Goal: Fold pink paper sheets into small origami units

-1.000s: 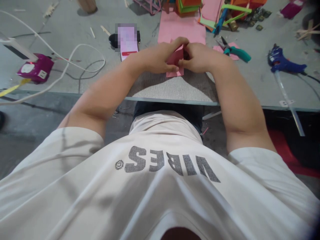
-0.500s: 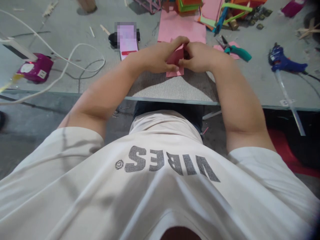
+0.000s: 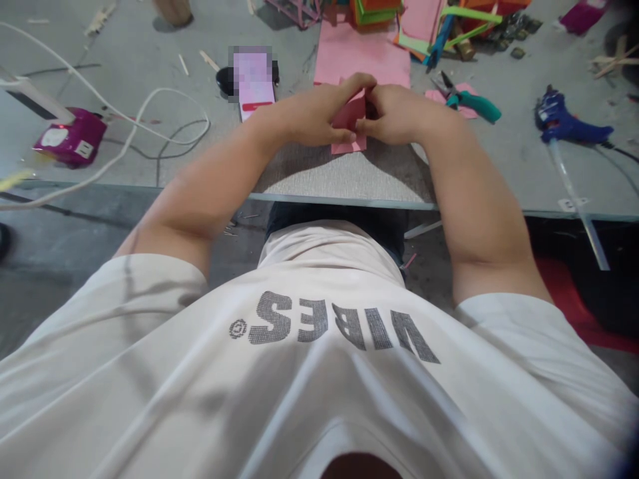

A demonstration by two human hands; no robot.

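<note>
Between my two hands, near the table's front edge, stands a small folded piece of pink paper [image 3: 349, 118]. My left hand [image 3: 327, 113] grips its left side, with the thumb low and the fingers over the top. My right hand [image 3: 394, 114] pinches the right side, its thumb touching the fold and its fingertips meeting those of my left hand at the top. Part of the paper's right side is hidden by my right fingers. Just behind my hands a larger pink sheet [image 3: 362, 56] lies flat on the table.
Green-handled pliers [image 3: 474, 105] and a blue glue gun [image 3: 574, 123] lie to the right. On the left are a phone [image 3: 257, 83], a purple power socket [image 3: 72, 136] and a looped white cable [image 3: 120, 150]. Colored paper [image 3: 377, 13] is stacked at the back.
</note>
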